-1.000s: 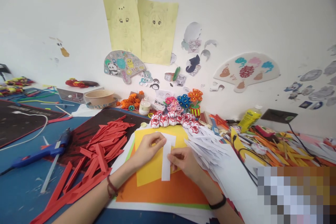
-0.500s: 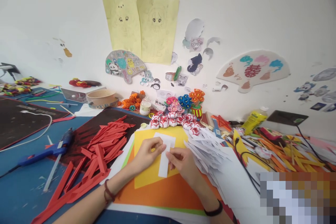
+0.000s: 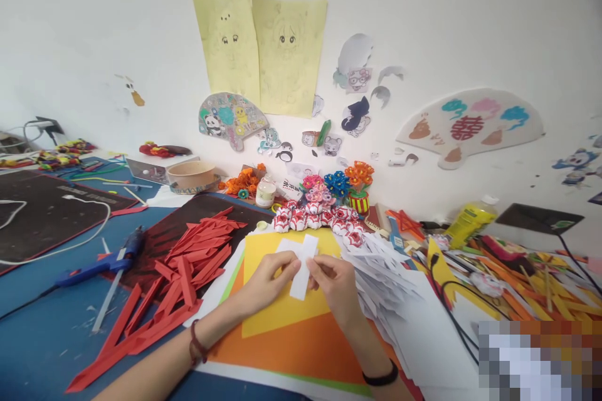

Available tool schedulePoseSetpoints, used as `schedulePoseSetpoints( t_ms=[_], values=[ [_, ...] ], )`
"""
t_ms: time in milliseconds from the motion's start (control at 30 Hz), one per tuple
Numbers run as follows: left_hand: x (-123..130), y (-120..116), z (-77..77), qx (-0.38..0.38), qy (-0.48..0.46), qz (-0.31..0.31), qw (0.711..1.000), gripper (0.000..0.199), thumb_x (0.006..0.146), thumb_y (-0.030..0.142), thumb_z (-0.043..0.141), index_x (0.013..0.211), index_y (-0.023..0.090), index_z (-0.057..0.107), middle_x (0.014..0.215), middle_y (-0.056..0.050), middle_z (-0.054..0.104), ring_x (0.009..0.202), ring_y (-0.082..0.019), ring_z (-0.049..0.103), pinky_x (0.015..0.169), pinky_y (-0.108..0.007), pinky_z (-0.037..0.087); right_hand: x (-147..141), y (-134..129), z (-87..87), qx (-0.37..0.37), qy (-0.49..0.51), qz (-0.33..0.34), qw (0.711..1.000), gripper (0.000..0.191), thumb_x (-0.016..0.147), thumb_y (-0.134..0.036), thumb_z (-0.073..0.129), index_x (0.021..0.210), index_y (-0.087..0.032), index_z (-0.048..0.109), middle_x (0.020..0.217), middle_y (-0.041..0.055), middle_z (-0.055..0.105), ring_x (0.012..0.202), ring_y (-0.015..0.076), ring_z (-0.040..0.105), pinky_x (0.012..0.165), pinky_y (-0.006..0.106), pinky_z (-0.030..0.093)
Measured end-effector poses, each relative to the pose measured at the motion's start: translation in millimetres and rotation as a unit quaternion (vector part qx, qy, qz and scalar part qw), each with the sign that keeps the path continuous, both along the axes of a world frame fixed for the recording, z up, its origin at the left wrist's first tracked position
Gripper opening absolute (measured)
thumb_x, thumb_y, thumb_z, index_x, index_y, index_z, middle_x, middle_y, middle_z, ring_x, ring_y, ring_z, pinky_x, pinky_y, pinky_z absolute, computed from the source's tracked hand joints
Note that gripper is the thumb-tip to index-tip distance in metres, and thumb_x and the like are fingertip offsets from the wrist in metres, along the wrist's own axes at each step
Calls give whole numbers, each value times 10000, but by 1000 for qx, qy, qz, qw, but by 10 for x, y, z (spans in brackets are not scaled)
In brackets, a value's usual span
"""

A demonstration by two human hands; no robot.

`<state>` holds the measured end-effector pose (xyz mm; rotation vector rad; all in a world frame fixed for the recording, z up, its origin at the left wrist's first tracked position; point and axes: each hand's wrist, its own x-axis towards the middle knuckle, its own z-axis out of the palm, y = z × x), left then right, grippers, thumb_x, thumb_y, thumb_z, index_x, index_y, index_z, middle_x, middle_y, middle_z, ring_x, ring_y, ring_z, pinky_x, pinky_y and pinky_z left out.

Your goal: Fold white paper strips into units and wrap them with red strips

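Observation:
A narrow white paper strip [image 3: 298,289] slants upright between my two hands. My left hand [image 3: 269,281] pinches its left edge, thumb and fingers together. From the other side my right hand [image 3: 335,283] is closed on the right edge, its fingertips partly hidden. Beneath lies a yellow paper sheet [image 3: 263,322], with another white paper [image 3: 285,245] on it behind the strip. An orange sheet [image 3: 282,356] shows under the yellow one. Folded white paper strips [image 3: 380,282] are heaped just right of my right hand.
Red folded paper strips [image 3: 197,257] lie on a dark mat to the left, beside a blue glue gun [image 3: 96,265]. Red-and-white paper flowers [image 3: 313,219] stand behind the sheets. At right are a yellow bottle [image 3: 470,222], black cables [image 3: 444,301] and orange and yellow paper strips [image 3: 550,288].
The white strip has tilted to the right at its top and risen slightly, with both hands still on it. The whole view has shifted a little to the left.

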<state>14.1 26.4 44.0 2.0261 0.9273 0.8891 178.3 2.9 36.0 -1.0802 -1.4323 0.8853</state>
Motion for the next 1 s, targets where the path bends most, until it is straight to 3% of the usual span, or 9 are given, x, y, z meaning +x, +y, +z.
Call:
schedulePoseSetpoints(
  t_ms=[400, 533, 767, 867, 933, 1000],
  values=[
    [105, -104, -51, 45, 20, -1, 999, 345, 969, 333, 354, 676, 165, 421, 659, 34, 415, 631, -107, 371, 619, -230, 296, 26, -47, -1, 6, 37, -101, 994, 331, 827, -385, 610, 581, -165, 581, 499, -15, 525, 496, 138, 505, 537, 248, 400],
    [116, -131, -85, 23, 24, -17, 999, 334, 963, 325, 363, 694, 161, 474, 674, 22, 482, 640, -110, 414, 620, -219, 318, 56, -73, -23, 2, 34, -130, 991, 345, 834, -398, 602, 579, -169, 568, 499, -17, 524, 506, 140, 498, 550, 252, 388],
    [125, -125, -128, -25, 9, -24, 999, 349, 961, 340, 380, 694, 152, 504, 688, 7, 546, 657, -113, 482, 645, -215, 350, 123, -70, -65, 1, 31, -124, 992, 388, 847, -405, 602, 541, -174, 544, 496, -16, 518, 522, 140, 493, 565, 256, 381],
    [106, -116, -154, -33, -12, -27, 999, 375, 963, 368, 369, 680, 154, 490, 660, 13, 514, 636, -112, 458, 635, -221, 342, 112, -57, -77, -12, 79, -87, 993, 344, 857, -404, 607, 603, -172, 592, 554, -10, 549, 570, 143, 511, 596, 256, 405],
    [92, -116, -164, -38, -36, -25, 998, 388, 966, 390, 353, 672, 160, 459, 646, 21, 472, 626, -112, 427, 625, -225, 331, 98, -46, -81, -27, 142, -14, 989, 257, 868, -415, 599, 797, -178, 669, 711, 21, 634, 680, 168, 569, 662, 274, 450],
    [86, -122, -167, -55, -55, -22, 997, 404, 965, 419, 340, 661, 166, 420, 638, 28, 426, 617, -109, 393, 609, -226, 318, 89, -37, -92, -42, 193, 64, 978, 289, 874, -431, 592, 1023, -195, 670, 908, 61, 681, 817, 202, 610, 752, 319, 483]
  ],
)
